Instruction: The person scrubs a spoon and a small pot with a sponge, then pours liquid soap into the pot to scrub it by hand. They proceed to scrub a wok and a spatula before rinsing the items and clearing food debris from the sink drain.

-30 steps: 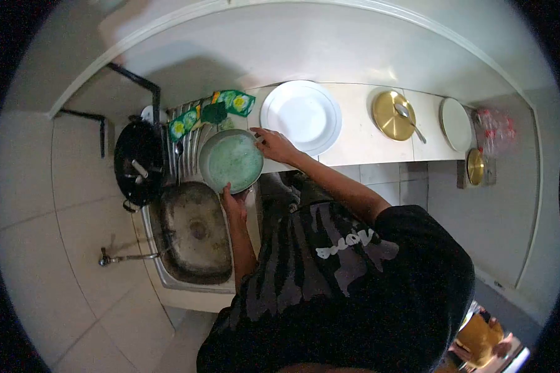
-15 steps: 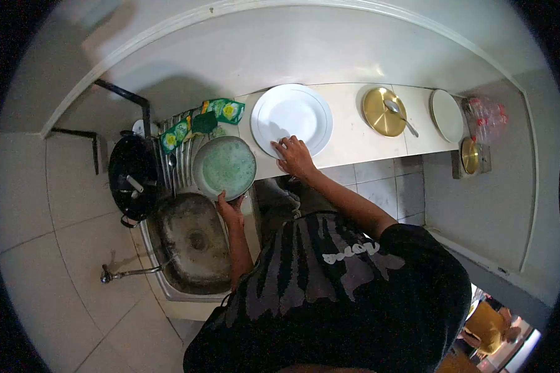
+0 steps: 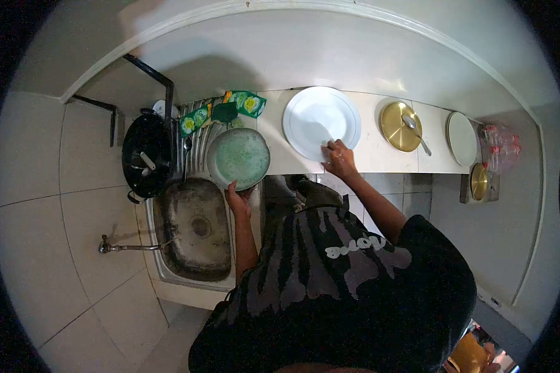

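Note:
My left hand (image 3: 238,199) is closed on the near rim of a round bowl (image 3: 262,170) of green, foamy liquid, with the thumb at the rim and the other fingers mostly hidden beneath. The bowl sits between the ribbed drainboard and the counter, above the sink corner. At the near edge of a large white plate (image 3: 320,118), my right hand (image 3: 340,160) pinches the rim. The plate lies on the counter to the right of the bowl. A dark green scouring pad (image 3: 224,112) rests behind the bowl beside green-and-yellow packets (image 3: 249,104).
A steel sink (image 3: 199,228) with a tap (image 3: 127,247) lies at left, below a black pan (image 3: 144,155). A spoon (image 3: 185,158) is on the drainboard. Rightward are a gold plate (image 3: 397,133) with a spoon (image 3: 417,132), pale plates (image 3: 463,140) and plastic bottles (image 3: 503,148).
The white plate has slid right along the counter with my right hand, widening the gap to the bowl. My left hand still holds the bowl. The whole view has shifted slightly.

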Available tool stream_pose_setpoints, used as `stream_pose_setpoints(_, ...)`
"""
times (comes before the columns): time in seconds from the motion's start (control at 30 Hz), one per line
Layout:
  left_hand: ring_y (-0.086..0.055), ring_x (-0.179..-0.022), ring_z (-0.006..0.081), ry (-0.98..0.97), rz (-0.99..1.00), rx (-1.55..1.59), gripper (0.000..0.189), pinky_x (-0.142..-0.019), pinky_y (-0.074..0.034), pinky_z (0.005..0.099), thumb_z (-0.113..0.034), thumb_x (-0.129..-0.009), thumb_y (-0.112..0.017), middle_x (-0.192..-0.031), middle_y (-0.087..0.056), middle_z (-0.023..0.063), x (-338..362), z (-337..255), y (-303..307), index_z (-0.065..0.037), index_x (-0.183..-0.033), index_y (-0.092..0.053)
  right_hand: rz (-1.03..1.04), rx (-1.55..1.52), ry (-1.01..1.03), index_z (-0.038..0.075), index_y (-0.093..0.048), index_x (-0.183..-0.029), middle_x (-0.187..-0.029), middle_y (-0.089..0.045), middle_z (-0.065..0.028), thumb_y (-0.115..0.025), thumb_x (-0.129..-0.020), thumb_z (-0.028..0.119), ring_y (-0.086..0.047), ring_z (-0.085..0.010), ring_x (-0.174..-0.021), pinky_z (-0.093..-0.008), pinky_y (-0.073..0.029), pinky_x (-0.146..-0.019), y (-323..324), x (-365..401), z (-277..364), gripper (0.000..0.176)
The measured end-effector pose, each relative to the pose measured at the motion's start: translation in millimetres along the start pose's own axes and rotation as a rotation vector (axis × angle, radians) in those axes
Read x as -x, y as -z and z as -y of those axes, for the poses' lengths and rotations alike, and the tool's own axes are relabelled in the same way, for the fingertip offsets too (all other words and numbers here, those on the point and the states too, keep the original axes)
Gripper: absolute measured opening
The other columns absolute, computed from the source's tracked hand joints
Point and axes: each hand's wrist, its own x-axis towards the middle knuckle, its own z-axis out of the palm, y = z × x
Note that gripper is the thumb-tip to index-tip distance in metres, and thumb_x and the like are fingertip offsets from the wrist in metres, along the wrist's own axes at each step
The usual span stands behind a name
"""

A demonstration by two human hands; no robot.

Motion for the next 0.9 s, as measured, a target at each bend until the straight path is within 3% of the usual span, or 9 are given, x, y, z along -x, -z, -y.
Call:
stream_pose_setpoints(0.27, -0.051, -0.110, 0.0347, 0.037, -0.051, 0.005, 0.063, -0.082, -0.055, 0.0443, -0.028, -0.084, -0.058, -0.128, -0.042, 0.0184, -5, 2, 4, -0.003, -0.135, -0.030, 0.055, 0.045, -0.087, 0.012, -0.063, -0.104, -0.111, -0.058, -0.0085, -0.077, -0.054, 0.020, -0.053, -0.0309, -0.103, -0.0397, -0.052, -0.078, 22, 34, -57, 0.053)
stream_pose_setpoints(0.33, -0.051, -0.110, 0.0346, -0.006, 0.015, -0.075, 0.064, -0.082, -0.055, 0.0444, -0.029, -0.085, -0.058, -0.128, -0.041, 0.0186, -7, 8, 13, -0.003, -0.135, -0.029, 0.160, 0.075, -0.192, 0.012, -0.063, -0.106, -0.115, -0.057, -0.0116, -0.077, -0.054, 0.020, -0.051, -0.0346, -0.109, -0.0416, -0.051, -0.083, 29, 38, -62, 0.055)
stream_pose_setpoints(0.37, -0.050, -0.110, 0.0346, -0.051, 0.081, -0.165, 0.065, -0.083, -0.054, 0.0445, -0.030, -0.085, -0.058, -0.129, -0.041, 0.0188, -11, 7, 17, -0.004, -0.136, -0.029, 0.032, 0.086, -0.150, 0.011, -0.062, -0.106, -0.116, -0.056, -0.0146, -0.077, -0.055, 0.020, -0.048, -0.0384, -0.112, -0.0430, -0.048, -0.088, 22, 47, -69, 0.054)
stream_pose_setpoints(0.43, -0.051, -0.110, 0.0342, -0.054, 0.003, -0.160, 0.067, -0.082, -0.055, 0.0437, -0.032, -0.086, -0.058, -0.130, -0.040, 0.0188, -9, -1, 7, -0.004, -0.138, -0.027, 0.182, 0.069, -0.172, 0.008, -0.061, -0.109, -0.117, -0.053, -0.0172, -0.077, -0.056, 0.023, -0.048, -0.0394, -0.109, -0.0432, -0.044, -0.094, 35, 40, -70, 0.058)
stream_pose_setpoints(0.53, -0.052, -0.110, 0.0332, -0.065, -0.079, -0.137, 0.069, -0.080, -0.056, 0.0420, -0.036, -0.087, -0.056, -0.132, -0.039, 0.0190, 2, -6, -9, -0.005, -0.140, -0.024, 0.460, -0.005, -0.191, 0.007, -0.062, -0.104, -0.112, -0.053, -0.0179, -0.079, -0.059, 0.031, -0.052, -0.0351, -0.102, -0.0428, -0.045, -0.090, 75, 7, -54, 0.054)
stream_pose_setpoints(0.6, -0.052, -0.111, 0.0326, -0.080, -0.094, -0.128, 0.070, -0.078, -0.056, 0.0412, -0.037, -0.088, -0.055, -0.134, -0.039, 0.0191, 13, -11, -15, -0.005, -0.141, -0.023, 0.153, -0.195, -0.070, 0.008, -0.062, -0.104, -0.108, -0.055, -0.0150, -0.073, -0.070, 0.031, -0.054, -0.0339, -0.099, -0.0423, -0.045, -0.089, 63, -24, -50, 0.042)
stream_pose_setpoints(0.73, -0.052, -0.113, 0.0331, -0.132, -0.109, -0.196, 0.061, -0.073, -0.058, 0.0411, -0.037, -0.093, -0.046, -0.132, -0.041, 0.0209, 7, -7, -16, -0.005, -0.141, -0.025, -0.096, -0.392, 0.204, 0.007, -0.062, -0.104, -0.109, -0.057, -0.0168, -0.064, -0.080, 0.019, -0.055, -0.0328, -0.102, -0.0411, -0.045, -0.089, 41, -141, 23, 0.027)
stream_pose_setpoints(0.83, -0.051, -0.113, 0.0335, -0.272, -0.114, -0.179, 0.061, -0.077, -0.056, 0.0430, -0.041, -0.093, -0.045, -0.133, -0.042, 0.0200, -11, 14, -5, -0.005, -0.140, -0.028, 0.227, -0.744, 0.350, 0.007, -0.062, -0.108, -0.107, -0.060, -0.0164, -0.061, -0.082, 0.016, -0.058, -0.0340, -0.096, -0.0397, -0.047, -0.086, -4, -233, 80, 0.027)
stream_pose_setpoints(0.9, -0.050, -0.114, 0.0340, -0.242, -0.249, -0.195, 0.062, -0.084, -0.051, 0.0448, -0.043, -0.093, -0.044, -0.134, -0.041, 0.0188, 14, 1, -26, -0.004, -0.139, -0.031, 0.421, -0.600, 0.515, 0.007, -0.060, -0.110, -0.112, -0.058, -0.0189, -0.062, -0.078, 0.017, -0.055, -0.0361, -0.103, -0.0446, -0.045, -0.089, -23, -279, 111, 0.034)
